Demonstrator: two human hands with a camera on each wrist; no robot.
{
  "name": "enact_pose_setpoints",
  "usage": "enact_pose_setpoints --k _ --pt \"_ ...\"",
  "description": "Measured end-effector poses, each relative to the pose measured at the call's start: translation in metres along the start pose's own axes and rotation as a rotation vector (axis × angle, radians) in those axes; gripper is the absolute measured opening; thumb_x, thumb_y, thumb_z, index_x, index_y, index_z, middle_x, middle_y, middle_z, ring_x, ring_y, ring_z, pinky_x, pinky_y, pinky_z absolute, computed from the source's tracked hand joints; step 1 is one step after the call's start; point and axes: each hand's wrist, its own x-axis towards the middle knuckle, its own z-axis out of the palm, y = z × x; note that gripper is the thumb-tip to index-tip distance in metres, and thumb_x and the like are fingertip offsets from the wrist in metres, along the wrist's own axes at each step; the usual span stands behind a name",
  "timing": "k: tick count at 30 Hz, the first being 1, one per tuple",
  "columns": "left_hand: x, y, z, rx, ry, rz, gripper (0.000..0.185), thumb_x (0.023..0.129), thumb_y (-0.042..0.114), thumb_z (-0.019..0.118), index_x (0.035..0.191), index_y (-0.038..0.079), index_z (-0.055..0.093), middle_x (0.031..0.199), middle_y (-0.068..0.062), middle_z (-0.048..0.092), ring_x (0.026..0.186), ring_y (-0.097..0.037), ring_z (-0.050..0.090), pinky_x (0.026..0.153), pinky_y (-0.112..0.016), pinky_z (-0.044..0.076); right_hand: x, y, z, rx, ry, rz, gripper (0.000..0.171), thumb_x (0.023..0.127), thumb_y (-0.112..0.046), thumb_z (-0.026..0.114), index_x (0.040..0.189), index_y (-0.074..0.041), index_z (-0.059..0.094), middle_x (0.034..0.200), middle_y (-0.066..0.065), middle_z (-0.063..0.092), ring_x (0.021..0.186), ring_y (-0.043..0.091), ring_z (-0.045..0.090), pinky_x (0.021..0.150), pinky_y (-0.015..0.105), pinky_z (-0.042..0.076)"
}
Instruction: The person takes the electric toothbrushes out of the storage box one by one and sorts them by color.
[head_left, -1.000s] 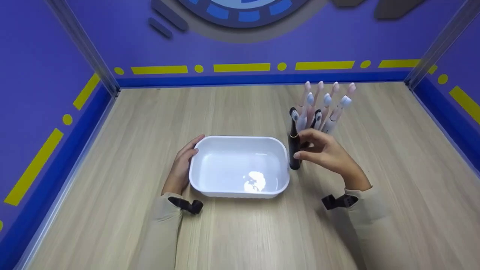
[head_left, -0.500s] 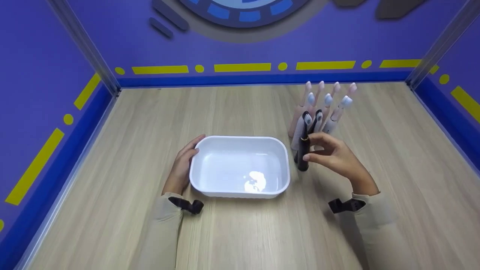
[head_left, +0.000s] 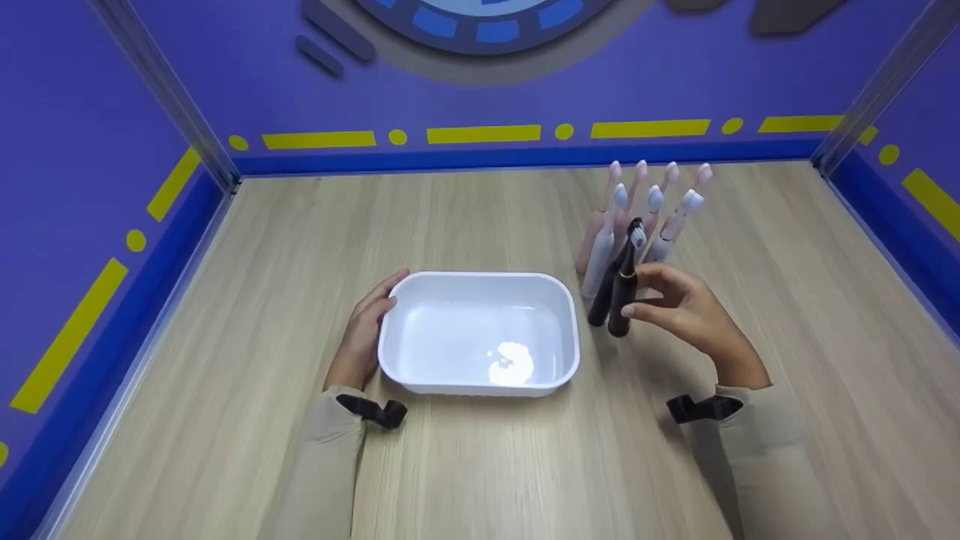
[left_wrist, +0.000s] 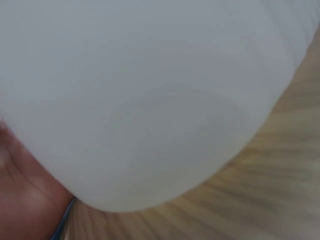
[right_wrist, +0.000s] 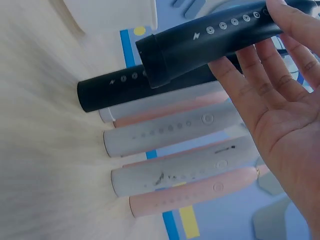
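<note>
head view: the white tub (head_left: 480,334) sits on the wooden desk (head_left: 247,247) and serves as the landmark. the left hand (head_left: 364,330) rests against the tub's left end wall, fingers fairly straight and relaxed along the rim, not curled round anything. in the left wrist view the tub (left_wrist: 150,95) fills nearly the whole picture, blurred, with a bit of palm at its lower left.

just to the right of the tub, the right hand (head_left: 682,311) pinches a black electric toothbrush (head_left: 624,289) between thumb and fingertips, gripping its handle about midway. the brush is nearly upright, head tilted a little away from the tub, its base just above or on the desk; which one cannot be told. a second black toothbrush (head_left: 600,300) stands between the held one and the tub's right wall. behind them, further from the tub, a cluster of pink and white toothbrushes (head_left: 652,210) stands on end.

right wrist view: the held black toothbrush (right_wrist: 210,40) crosses the fingers (right_wrist: 250,80), the second black toothbrush (right_wrist: 130,90) beside it, and the pale toothbrushes (right_wrist: 175,160) in rows below.
</note>
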Motion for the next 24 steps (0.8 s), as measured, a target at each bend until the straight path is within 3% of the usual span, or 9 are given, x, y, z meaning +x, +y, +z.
enact_pose_setpoints --k 4,14,24 --pt "-0.001 -0.001 -0.001 0.026 0.001 -0.008 0.049 0.097 0.01 0.035 0.144 0.014 0.044 0.153 0.001 0.038 0.141 -0.015 0.035 0.117 -0.034 0.028 0.0 0.002 -0.004 -0.012 0.008 0.003 0.038 0.075 0.019 0.066 0.111 0.015 0.055 0.101 -0.002 0.065 0.091 0.007 0.064 0.084 0.019 0.054" --pt "-0.001 -0.001 -0.002 0.028 0.005 0.006 0.048 0.096 0.009 0.034 0.144 0.012 0.045 0.153 0.0 0.038 0.141 -0.016 0.035 0.117 -0.034 0.029 -0.001 0.008 -0.011 -0.08 0.026 0.104 0.037 0.079 0.01 0.069 0.112 0.011 0.056 0.101 -0.005 0.064 0.092 0.006 0.063 0.085 0.019 0.053" --pt "0.0 -0.001 0.0 0.01 -0.005 0.012 0.049 0.096 0.008 0.035 0.144 0.01 0.045 0.152 -0.002 0.04 0.139 -0.016 0.038 0.116 -0.035 0.029 -0.003 0.019 -0.015 -0.078 0.045 0.174 0.035 0.081 0.003 0.071 0.113 0.008 0.057 0.1 -0.007 0.064 0.095 0.005 0.062 0.084 0.017 0.051"
